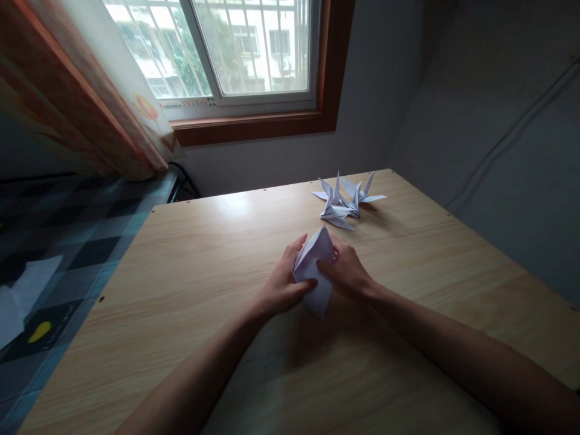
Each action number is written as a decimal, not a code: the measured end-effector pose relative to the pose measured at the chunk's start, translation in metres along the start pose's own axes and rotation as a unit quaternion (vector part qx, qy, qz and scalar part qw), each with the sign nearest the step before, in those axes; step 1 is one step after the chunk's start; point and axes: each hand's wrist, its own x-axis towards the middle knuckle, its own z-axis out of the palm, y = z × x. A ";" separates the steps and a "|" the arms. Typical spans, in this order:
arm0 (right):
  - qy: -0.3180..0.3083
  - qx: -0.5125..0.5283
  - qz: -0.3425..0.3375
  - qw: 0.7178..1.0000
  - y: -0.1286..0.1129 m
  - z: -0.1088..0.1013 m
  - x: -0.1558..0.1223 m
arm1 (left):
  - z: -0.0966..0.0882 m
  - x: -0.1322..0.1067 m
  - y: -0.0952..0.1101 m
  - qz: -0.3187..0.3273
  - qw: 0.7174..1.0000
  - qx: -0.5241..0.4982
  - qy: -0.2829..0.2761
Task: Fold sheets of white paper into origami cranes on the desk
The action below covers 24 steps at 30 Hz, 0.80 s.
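A partly folded piece of white paper [313, 266] lies near the middle of the wooden table [190, 272]. My left hand [283, 284] grips its left side, thumb on top and fingers curled round the edge. My right hand [347, 272] pinches its right side, with a finger pressed on the paper's face. Both hands rest on the tabletop. Behind them, toward the far edge, stand two finished white paper cranes [347, 202], apart from my hands.
A bed with a dark checked cover [67, 241] runs along the table's left edge, with white paper [22, 299] on it. A window [235, 48] and an orange curtain [90, 103] lie beyond. A grey wall [507, 139] stands close on the right.
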 end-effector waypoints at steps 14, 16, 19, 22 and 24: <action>-0.341 -0.247 -0.233 0.877 0.024 -0.048 -0.009 | -0.045 -0.016 0.004 0.066 0.879 0.401 -0.251; -0.361 -0.245 -0.186 0.880 0.016 -0.049 -0.014 | -0.042 -0.015 0.001 0.063 0.875 0.420 -0.231; -0.379 -0.244 -0.142 0.881 0.007 -0.042 -0.020 | -0.037 -0.014 -0.001 0.066 0.870 0.441 -0.211; -0.308 -0.297 -0.146 0.892 0.003 -0.027 -0.025 | -0.036 -0.012 0.000 0.070 0.864 0.452 -0.210; -0.287 -0.317 -0.168 0.888 0.003 -0.017 -0.029 | -0.036 -0.010 0.000 0.064 0.861 0.459 -0.212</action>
